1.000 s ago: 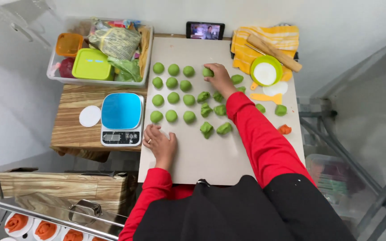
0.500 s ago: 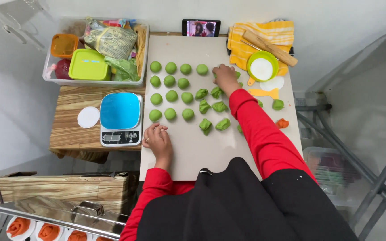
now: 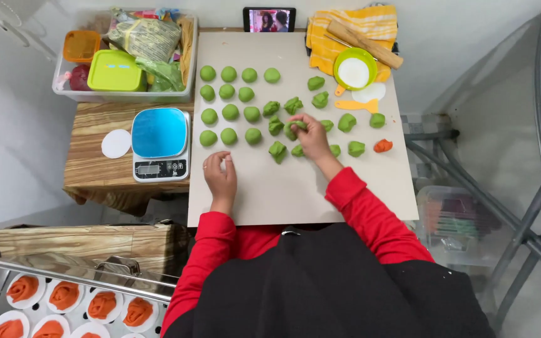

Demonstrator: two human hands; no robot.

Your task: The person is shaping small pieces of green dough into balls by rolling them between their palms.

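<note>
The person's right hand (image 3: 311, 134) reaches across the beige board (image 3: 345, 188) that lies on the tabletop. Its grip is pinched on a rough green dough piece (image 3: 294, 128), held with the fingertips just above or on the board, in the middle of the loose cluster of rough green pieces (image 3: 347, 122). The left hand (image 3: 220, 175) rests flat on the board nearer the body, fingers spread and released, grasping nothing.

To the left of the cluster, smooth green dough balls (image 3: 228, 94) stand in three neat rows. A single orange dough piece (image 3: 382, 146) lies at the right edge of the cluster. At the far right corner of the board are a green bowl (image 3: 354, 69) of white powder, an orange scraper (image 3: 358, 105) and a wooden rolling pin (image 3: 364, 44) on a yellow cloth (image 3: 320, 44).

Beside the board, on the left, a blue-topped kitchen scale (image 3: 159, 143) sits on a wooden stand (image 3: 95, 169).
</note>
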